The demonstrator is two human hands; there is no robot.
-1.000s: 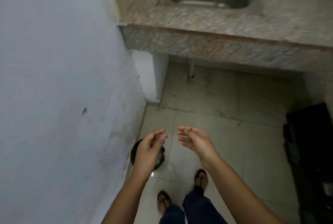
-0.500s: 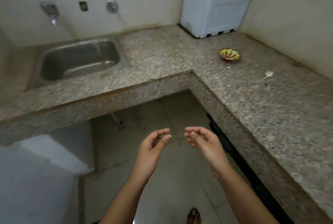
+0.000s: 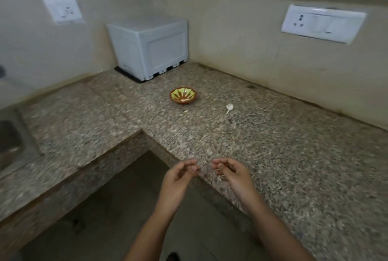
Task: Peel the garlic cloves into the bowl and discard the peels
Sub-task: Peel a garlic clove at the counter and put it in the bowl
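Both hands (image 3: 206,177) hover loosely curled, grips empty, near brown-and-green bowl (image 3: 183,95).

You are standing in a small home kitchen. An L-shaped speckled granite countertop (image 3: 241,134) runs along two plain beige walls. A steel sink (image 3: 10,143) is set into the countertop at its far left end. A white boxy appliance (image 3: 151,47) sits in the countertop's back corner. White switch-and-socket plates (image 3: 321,24) are mounted on the walls above the countertop
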